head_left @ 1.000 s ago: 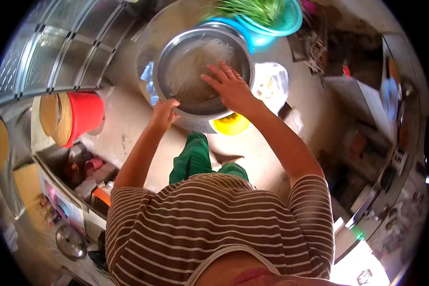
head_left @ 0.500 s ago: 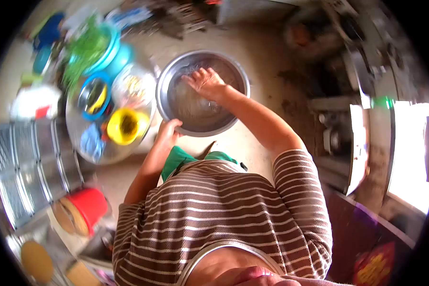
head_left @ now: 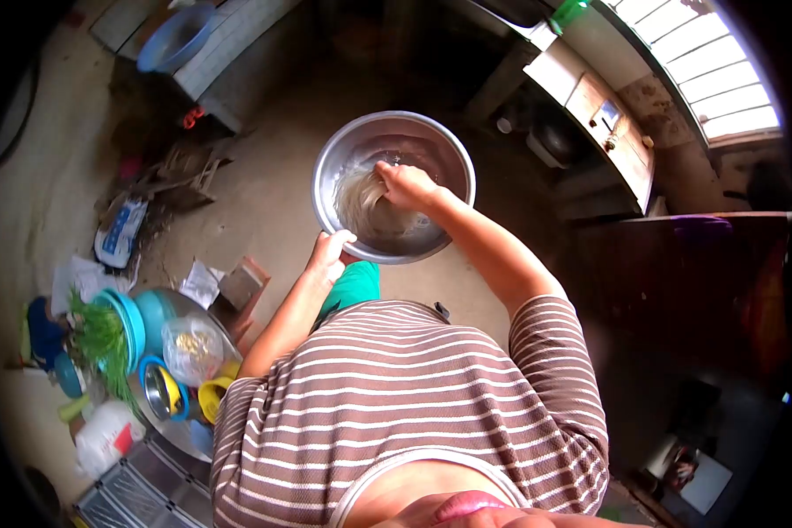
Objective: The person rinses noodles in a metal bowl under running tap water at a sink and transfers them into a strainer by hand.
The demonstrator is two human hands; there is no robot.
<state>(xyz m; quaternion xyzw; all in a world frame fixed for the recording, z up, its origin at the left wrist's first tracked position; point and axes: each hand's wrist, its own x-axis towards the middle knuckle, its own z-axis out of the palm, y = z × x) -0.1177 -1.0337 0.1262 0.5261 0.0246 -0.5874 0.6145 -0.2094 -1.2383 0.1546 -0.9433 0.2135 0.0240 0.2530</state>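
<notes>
A wide metal basin [head_left: 456, 145] is held out in front of my body. My left hand [head_left: 329, 251] is closed on its near-left rim, with the thumb over the edge. Inside the basin is my right hand [head_left: 407, 187], its fingers curled together around pale, translucent strands that look like glass noodles [head_left: 358, 202]. The strands bend in a curve below and left of the fingers, against the basin's inner wall. The fingertips are partly hidden, and whether water lies under the strands is hard to make out.
Lower left, a round table carries a turquoise basin [head_left: 134, 321] with green stalks [head_left: 99, 339], a plastic bag [head_left: 192, 348] and a yellow bowl [head_left: 211, 396]. A blue basin [head_left: 176, 40] rests on a ledge at upper left. A wooden counter [head_left: 590, 106] stands under the window.
My body and view have turned to the right, carrying the basin along. My right hand has gone from spread fingers to closed around the glass noodles. My left hand keeps the rim.
</notes>
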